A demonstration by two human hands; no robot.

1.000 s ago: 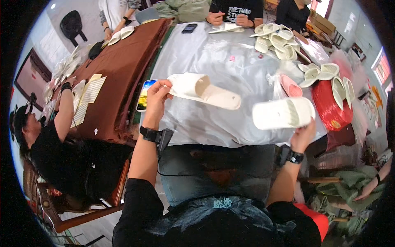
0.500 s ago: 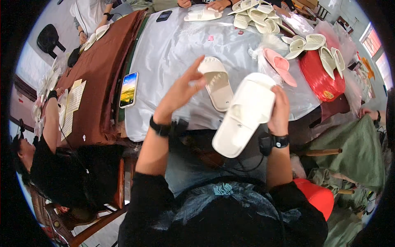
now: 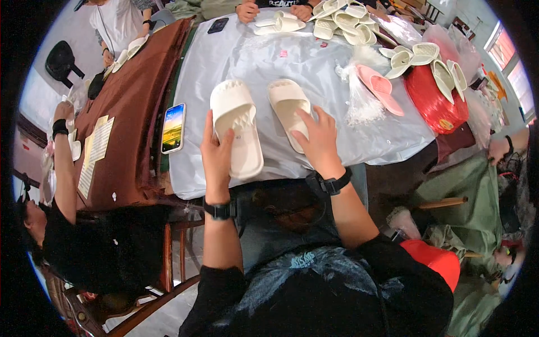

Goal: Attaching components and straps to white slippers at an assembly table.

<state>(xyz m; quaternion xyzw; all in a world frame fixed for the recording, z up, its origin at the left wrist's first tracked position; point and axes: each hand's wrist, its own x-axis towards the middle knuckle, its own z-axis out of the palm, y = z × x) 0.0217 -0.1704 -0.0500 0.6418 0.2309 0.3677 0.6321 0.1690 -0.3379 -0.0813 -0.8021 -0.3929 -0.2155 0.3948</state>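
Note:
My left hand (image 3: 215, 154) grips a cream slide slipper (image 3: 247, 154) by its left side, thumb over the footbed and fingers along the outer edge. The slipper's toe points away from me, and its heel hangs near the table's front edge. Beside it, a matching slipper (image 3: 285, 109) lies on the silvery sheet (image 3: 196, 73), also toe-away. My right hand (image 3: 319, 137) is at that slipper's right side with thumb and fingers apart. Its thumb and index finger reach over the footbed; whether they touch it is hard to tell.
A phone (image 3: 173, 128) lies at the left. Pink slippers (image 3: 379, 90) and a red roll of plastic twine (image 3: 435, 101) are at the right, cream slippers (image 3: 348, 22) heaped at the back. Co-workers sit or stand left and across; a brown-covered table (image 3: 135, 112) adjoins mine.
The slipper formerly in my right hand is now in my left, turned toe-away and left of its mate. My right hand has moved left to the lying slipper, which has stayed in place.

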